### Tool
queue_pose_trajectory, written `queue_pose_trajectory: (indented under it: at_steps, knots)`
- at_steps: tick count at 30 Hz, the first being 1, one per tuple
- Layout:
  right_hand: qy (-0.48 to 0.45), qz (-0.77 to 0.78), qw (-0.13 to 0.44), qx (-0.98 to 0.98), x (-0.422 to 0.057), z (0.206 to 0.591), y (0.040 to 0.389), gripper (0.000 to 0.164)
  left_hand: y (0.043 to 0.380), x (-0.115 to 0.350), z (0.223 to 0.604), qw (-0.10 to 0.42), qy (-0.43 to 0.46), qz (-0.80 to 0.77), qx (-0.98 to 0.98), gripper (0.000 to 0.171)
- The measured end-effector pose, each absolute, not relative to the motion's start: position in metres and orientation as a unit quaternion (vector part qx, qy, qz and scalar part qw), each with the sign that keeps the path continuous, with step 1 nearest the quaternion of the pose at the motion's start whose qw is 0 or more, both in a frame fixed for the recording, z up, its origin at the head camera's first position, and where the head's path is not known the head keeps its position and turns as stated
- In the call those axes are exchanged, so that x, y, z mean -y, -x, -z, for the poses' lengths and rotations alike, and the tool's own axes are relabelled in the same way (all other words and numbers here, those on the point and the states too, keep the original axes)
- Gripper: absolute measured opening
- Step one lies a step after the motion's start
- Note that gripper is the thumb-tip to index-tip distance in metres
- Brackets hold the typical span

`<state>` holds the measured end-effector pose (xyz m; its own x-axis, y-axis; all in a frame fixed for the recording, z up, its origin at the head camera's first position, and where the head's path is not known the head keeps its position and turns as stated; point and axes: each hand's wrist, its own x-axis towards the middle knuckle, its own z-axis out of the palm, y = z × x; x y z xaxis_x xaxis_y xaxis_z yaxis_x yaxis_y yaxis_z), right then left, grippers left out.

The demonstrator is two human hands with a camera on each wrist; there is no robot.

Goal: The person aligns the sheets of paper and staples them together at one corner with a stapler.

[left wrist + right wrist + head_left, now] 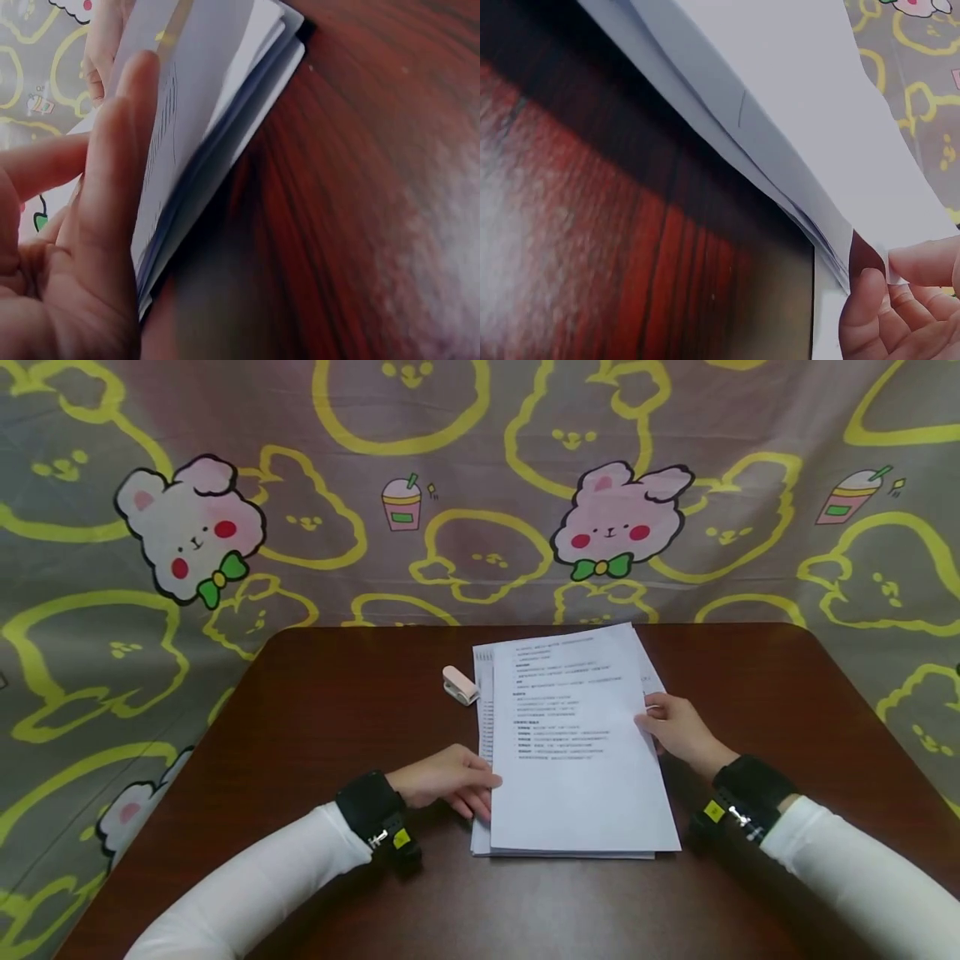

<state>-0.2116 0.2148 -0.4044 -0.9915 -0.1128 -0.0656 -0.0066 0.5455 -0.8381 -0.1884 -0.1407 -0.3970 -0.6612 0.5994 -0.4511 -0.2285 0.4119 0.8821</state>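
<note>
A stack of printed paper sheets [577, 802] lies on the table, its upper sheets turned slightly against the ones below. At the left edge, my left hand [442, 777] pinches the upper sheets, thumb over the edge and the other fingers lower down. My right hand [682, 727] holds the right edge of the top sheet between thumb and fingers. In the right wrist view the paper [780, 97] is lifted at its edge, and the fingertips [922, 262] pinch it. Layered page edges of the stack [225, 127] show in the left wrist view.
A small pale pink object [460, 685], like a clip or small stapler, lies just left of the stack. The dark brown table [360, 693] has rounded far corners. Behind it hangs a patterned cloth [480, 460] with cartoon animals.
</note>
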Motion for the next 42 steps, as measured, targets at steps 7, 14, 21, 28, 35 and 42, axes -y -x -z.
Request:
queue_pose_trajectory:
  at_steps: [7, 14, 21, 28, 35, 42]
  knots:
    - [0.027, 0.468, 0.070, -0.880, -0.203, 0.412, 0.218, 0.044, 0.188, 0.148, 0.399, 0.402, -0.128, -0.510, -0.750, 0.024]
    - [0.018, 0.455, 0.083, -0.887, -0.196, 0.417, 0.221, 0.040, 0.191, 0.150, 0.400, 0.411, -0.134, -0.479, -0.764, 0.023]
    - [0.023, 0.426, 0.078, -0.901, -0.194, 0.421, 0.223, 0.035, 0.193, 0.151, 0.403, 0.409, -0.122, -0.466, -0.775, 0.022]
    - [0.019, 0.413, 0.076, -0.907, -0.192, 0.421, 0.224, 0.034, 0.192, 0.149, 0.406, 0.408, -0.128, -0.457, -0.780, 0.024]
    - [0.022, 0.407, 0.067, -0.911, -0.193, 0.421, 0.226, 0.031, 0.194, 0.149, 0.407, 0.399, -0.130, -0.443, -0.792, 0.024]
    - [0.010, 0.411, 0.077, -0.908, -0.192, 0.419, 0.226, 0.033, 0.195, 0.150, 0.405, 0.395, -0.139, -0.423, -0.803, 0.025]
